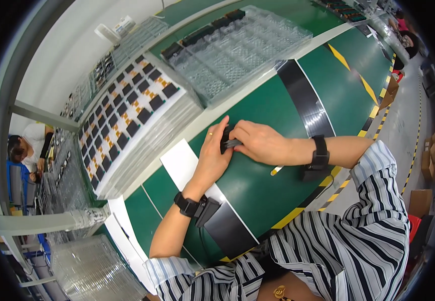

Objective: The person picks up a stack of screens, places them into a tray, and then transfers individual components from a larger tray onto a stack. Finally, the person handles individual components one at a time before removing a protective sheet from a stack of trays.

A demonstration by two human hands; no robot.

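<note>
Over the green bench top, both hands meet around a bunch of small black flat pieces [228, 142]. My left hand [214, 156] supports them from the left, its fingers stretched up along their side. From the right, my right hand [261, 143] pinches the pieces between thumb and curled fingers. Their exact kind and number are partly hidden by the fingers. Below my left hand lies a white sheet [180, 159] on the bench. A short yellow-tipped stick [276, 171] shows under my right wrist.
Beyond my left hand stands a stack of trays [145, 130] holding rows of black squares with orange flex strips. Clear plastic trays [242, 52] stand farther back. A black strip [305, 98] crosses the green bench [257, 200]. Another person [33, 145] sits at far left.
</note>
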